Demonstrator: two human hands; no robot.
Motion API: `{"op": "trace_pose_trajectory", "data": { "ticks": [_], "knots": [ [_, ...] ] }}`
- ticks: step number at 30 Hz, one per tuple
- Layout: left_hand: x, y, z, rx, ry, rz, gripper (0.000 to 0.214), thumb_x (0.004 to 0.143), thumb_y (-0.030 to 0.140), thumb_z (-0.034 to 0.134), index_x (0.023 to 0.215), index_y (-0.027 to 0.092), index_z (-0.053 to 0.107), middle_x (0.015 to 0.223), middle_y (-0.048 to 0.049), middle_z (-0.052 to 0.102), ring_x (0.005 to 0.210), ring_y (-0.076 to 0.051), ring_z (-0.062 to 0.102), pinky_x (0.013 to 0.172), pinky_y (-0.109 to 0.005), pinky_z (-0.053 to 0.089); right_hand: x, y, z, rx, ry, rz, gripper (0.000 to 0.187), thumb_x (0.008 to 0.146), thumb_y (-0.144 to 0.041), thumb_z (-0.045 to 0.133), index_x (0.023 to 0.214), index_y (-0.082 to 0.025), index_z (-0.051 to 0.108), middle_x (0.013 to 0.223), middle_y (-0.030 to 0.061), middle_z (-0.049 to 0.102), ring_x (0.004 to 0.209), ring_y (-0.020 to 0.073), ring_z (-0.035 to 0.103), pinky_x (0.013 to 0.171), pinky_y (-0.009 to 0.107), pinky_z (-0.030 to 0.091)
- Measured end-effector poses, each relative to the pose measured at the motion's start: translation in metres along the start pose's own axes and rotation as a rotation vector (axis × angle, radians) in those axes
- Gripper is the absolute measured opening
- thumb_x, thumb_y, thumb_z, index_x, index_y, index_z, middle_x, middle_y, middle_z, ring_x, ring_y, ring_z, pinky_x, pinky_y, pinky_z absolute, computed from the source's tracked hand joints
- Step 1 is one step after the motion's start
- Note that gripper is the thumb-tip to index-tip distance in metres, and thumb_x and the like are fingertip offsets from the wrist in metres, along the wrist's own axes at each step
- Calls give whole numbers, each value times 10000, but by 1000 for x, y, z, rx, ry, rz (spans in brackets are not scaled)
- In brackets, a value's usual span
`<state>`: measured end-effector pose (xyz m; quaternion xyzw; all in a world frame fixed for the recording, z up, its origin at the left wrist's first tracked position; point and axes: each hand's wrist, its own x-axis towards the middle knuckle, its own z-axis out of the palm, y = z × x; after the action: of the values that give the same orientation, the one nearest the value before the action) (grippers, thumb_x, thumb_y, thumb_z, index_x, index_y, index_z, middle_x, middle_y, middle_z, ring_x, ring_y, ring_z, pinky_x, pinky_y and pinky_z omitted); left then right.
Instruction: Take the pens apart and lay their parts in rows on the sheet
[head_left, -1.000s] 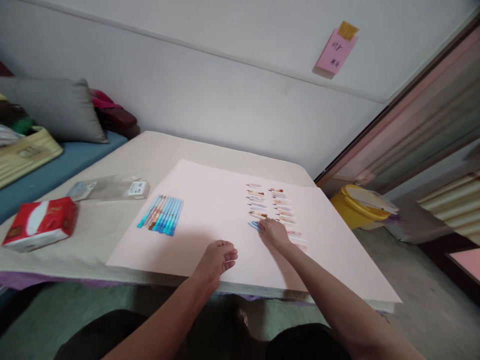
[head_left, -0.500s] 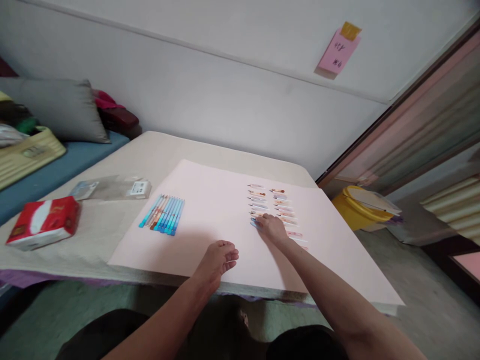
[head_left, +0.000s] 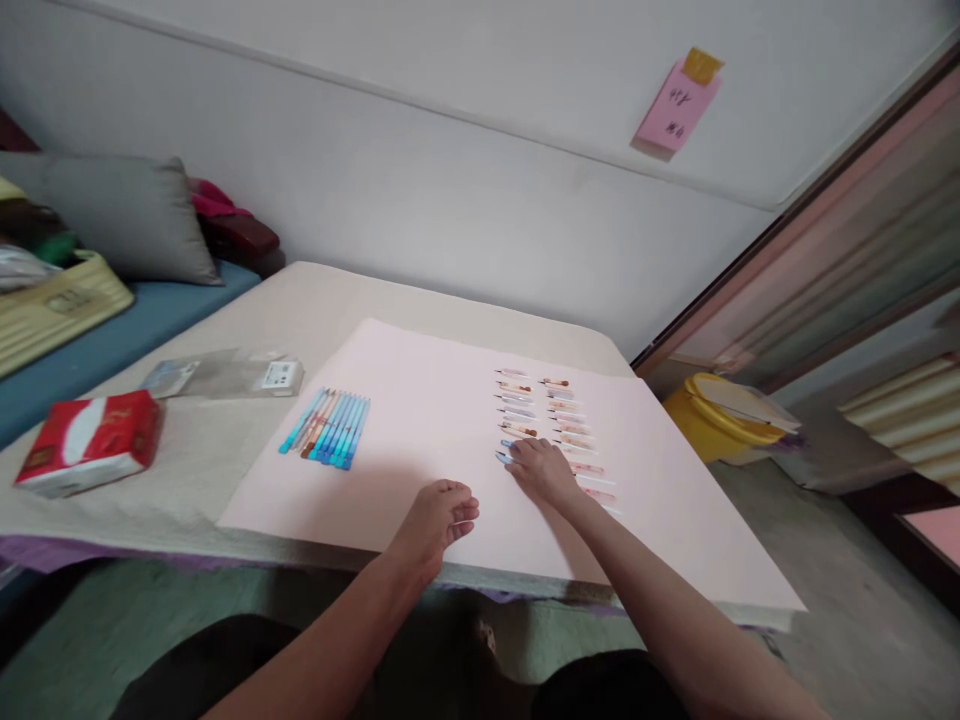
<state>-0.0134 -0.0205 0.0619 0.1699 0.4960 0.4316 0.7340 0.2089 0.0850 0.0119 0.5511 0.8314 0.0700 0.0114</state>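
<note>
Over the past second the right hand (head_left: 546, 470) has eased slightly toward the person, and two blue tips that sat close together now show apart, the farther blue pen (head_left: 507, 443) and, just beside it on the near side, the nearer blue pen (head_left: 504, 457); that reads as the left-hand column being spaced out one below another, its last entry perhaps not settled; the right hand's fingers bend down over both blue pens, seemingly touching, but whether they pinch either one I cannot tell; the left hand (head_left: 435, 515) is loosely curled with nothing in it, near the front edge of the pink sheet (head_left: 420, 400); counting, the left column has five patterned pens (head_left: 514, 387) beyond the two blue ones; the right column shows at least seven pale pens (head_left: 574, 431), some perhaps hidden behind the hand and wrist; well apart, on the left of the sheet, lies one tight bunch of roughly ten blue and brown pens (head_left: 330, 430), too close-set for an exact number; off the sheet on the cloth-covered table (head_left: 315, 300) are one red tissue pack (head_left: 86, 450) and one clear plastic wrapper (head_left: 232, 375)
</note>
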Motion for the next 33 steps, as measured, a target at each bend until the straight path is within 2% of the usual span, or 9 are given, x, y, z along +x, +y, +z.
{"op": "trace_pose_trajectory", "data": {
  "ticks": [4,9,12,17,21,26,30,33],
  "knots": [
    [0,1,0,-8,3,-2,213,637,265,662,765,139,548,802,-88,644,700,-136,604,662,-254,448,-3,2,-7,-10,-49,-27,325,791,-305,561,1099,-203,546,1125,79,584,987,217,484,788,286,318],
    [1,1,0,-2,6,-9,210,630,266,661,761,145,549,792,-76,642,697,-132,602,665,-254,446,3,7,-8,-17,-70,-6,299,840,-204,460,1126,-212,547,1091,80,608,969,213,497,769,288,320],
    [1,1,0,-6,8,-9,226,620,273,672,761,147,548,792,-75,642,702,-134,603,673,-257,445,7,8,-9,-19,-62,-14,308,861,-202,422,1139,-233,549,1075,77,615,986,216,495,769,294,318],
    [0,2,-1,-14,4,3,235,620,281,676,767,146,551,795,-80,642,714,-144,607,675,-263,444,7,6,-13,-43,-88,-54,328,808,-199,500,1132,-218,553,1081,87,613,1008,227,485,776,298,310],
    [0,3,0,-7,3,1,221,634,271,657,780,144,549,799,-83,638,720,-148,606,677,-266,445,7,5,-13,-84,-91,-105,233,870,-207,438,1058,-193,575,1033,98,626,1009,225,479,789,311,296],
    [-3,5,2,-10,2,0,213,639,265,647,783,146,546,798,-79,634,723,-147,605,681,-266,443,8,4,-14,-111,-74,-128,222,894,-174,400,1034,-177,572,1032,112,619,1009,224,476,791,318,289],
    [-4,6,1,-28,-6,12,239,620,275,673,780,144,555,796,-84,635,718,-150,605,676,-267,437,2,-7,-23,-98,-40,-74,272,850,-133,435,1086,-190,558,1065,101,616,1026,235,472,800,326,294],
    [-4,6,0,-43,-21,16,252,609,285,688,773,142,562,790,-86,635,707,-149,603,669,-266,435,-9,-29,-37,-40,-56,-57,318,815,-142,471,1120,-192,548,1065,100,619,991,235,500,789,324,308]
  ]
}}
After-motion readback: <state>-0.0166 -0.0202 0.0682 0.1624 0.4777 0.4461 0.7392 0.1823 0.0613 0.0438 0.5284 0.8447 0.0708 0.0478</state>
